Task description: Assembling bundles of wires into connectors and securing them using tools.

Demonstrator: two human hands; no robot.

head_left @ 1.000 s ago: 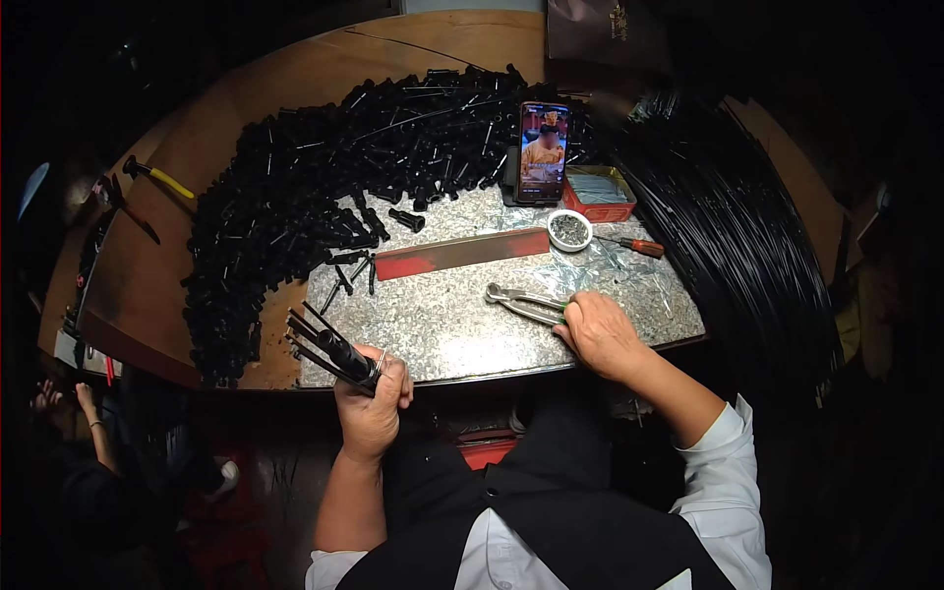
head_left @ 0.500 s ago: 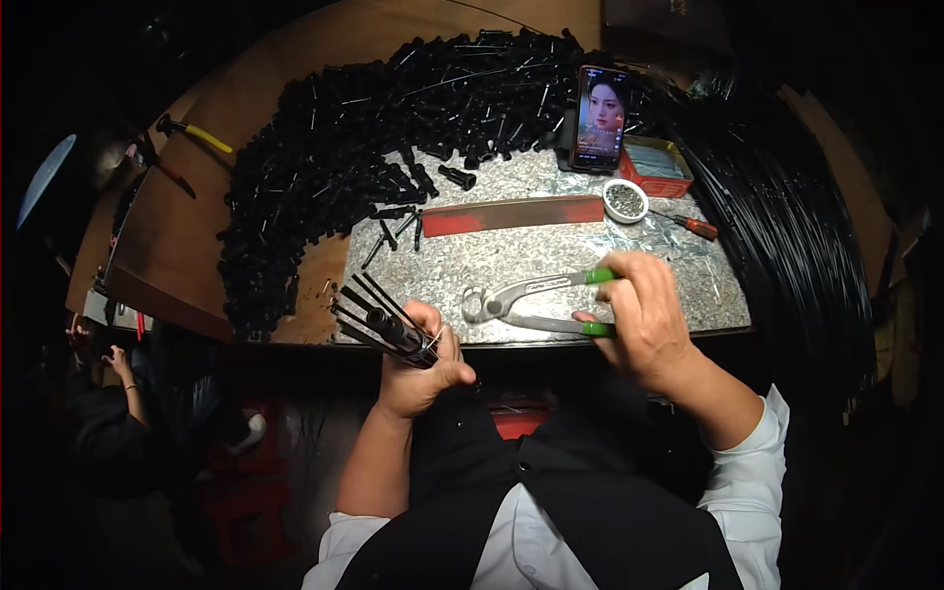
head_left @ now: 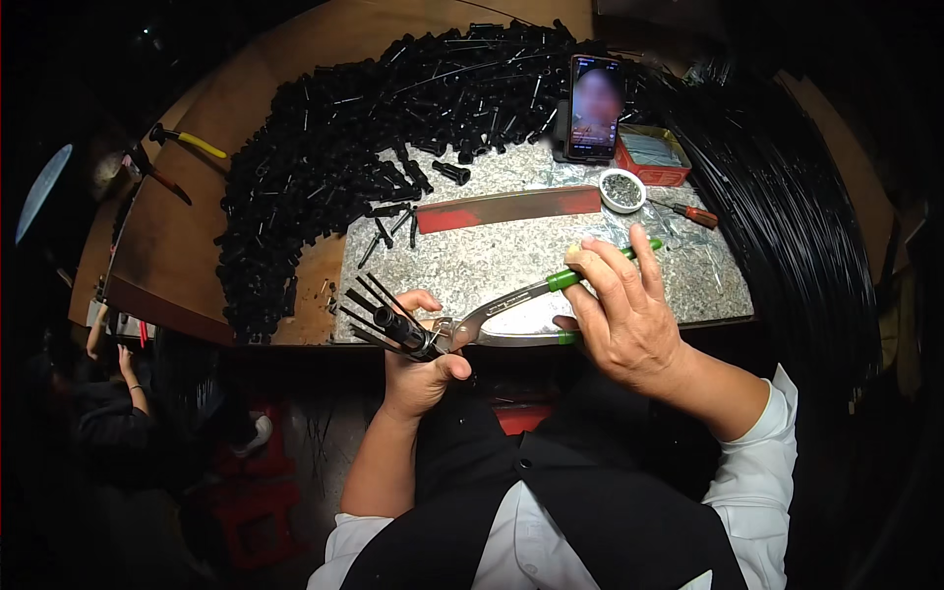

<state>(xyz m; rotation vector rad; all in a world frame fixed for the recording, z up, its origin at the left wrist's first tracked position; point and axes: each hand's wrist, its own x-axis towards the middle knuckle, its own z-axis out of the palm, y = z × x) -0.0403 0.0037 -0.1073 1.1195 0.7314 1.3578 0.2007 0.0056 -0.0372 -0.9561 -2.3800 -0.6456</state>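
Note:
Held in my left hand is a black tubular part with several thin black ribs fanning out toward the upper left. Its thumb and fingers wrap the lower end. A thin wire seems to sit around that end. In my right hand is a pair of end-cutting pincers, gripped by green handles spread apart. The index finger is stretched out over the upper handle. The pincers' jaws meet the part's lower end beside my left thumb; whether they bite on the wire cannot be made out.
A large heap of black plastic parts fills the back and left. A red bar lies mid-table. Right of it are a white bowl of small metal bits, a screwdriver, a red box, a propped phone and black rods.
The pincers have moved left and down, from apart to against the black part's lower end. My right index finger has lifted and stretched out. My left hand stays nearly in place.

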